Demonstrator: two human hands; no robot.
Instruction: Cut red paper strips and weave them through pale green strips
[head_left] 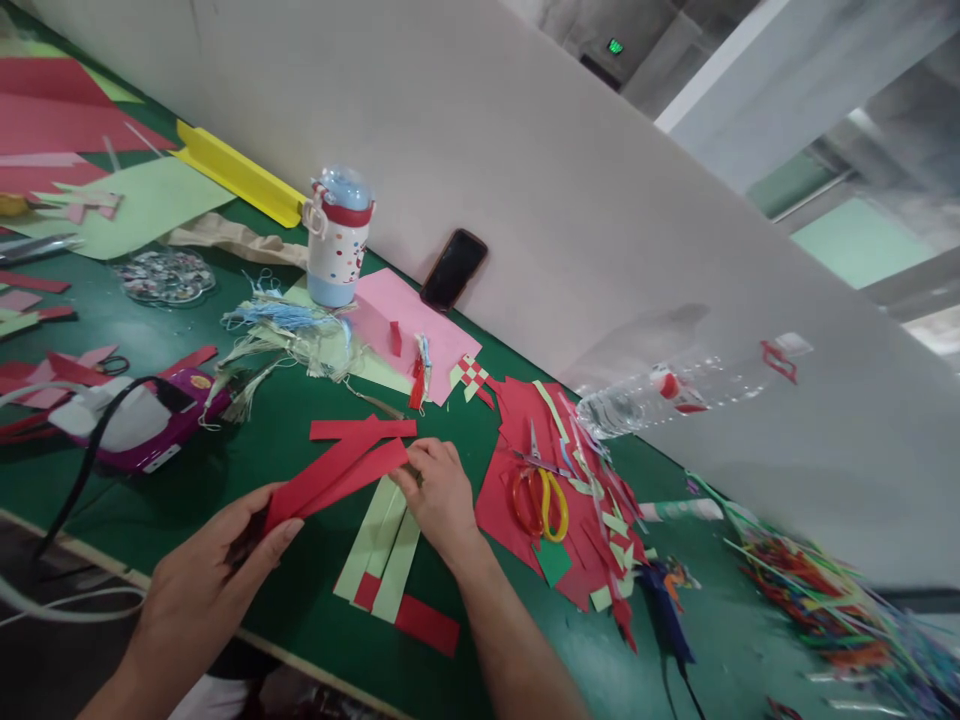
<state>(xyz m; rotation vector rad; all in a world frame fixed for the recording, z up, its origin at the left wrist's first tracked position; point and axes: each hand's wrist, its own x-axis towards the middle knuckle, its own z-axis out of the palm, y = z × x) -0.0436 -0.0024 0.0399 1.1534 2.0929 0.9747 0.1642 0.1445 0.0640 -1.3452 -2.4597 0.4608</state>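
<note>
My left hand (206, 575) pinches the near end of two red paper strips (337, 477) held just above the green table (300, 600). At their far end my right hand (439, 495) grips the same strips with closed fingers. Below them lie three pale green strips (382, 545) side by side, crossed by a red strip (420, 618) woven near their lower end. Another red strip (360, 429) lies flat just beyond the held ones.
Scissors with red and yellow handles (540, 500) lie on red paper scraps (577, 520) to the right. A small bottle (336, 240), a phone (452, 270), pink paper (409, 325), tassels (289, 335), a clear plastic bottle (660, 395) and a purple device (150, 425) stand around.
</note>
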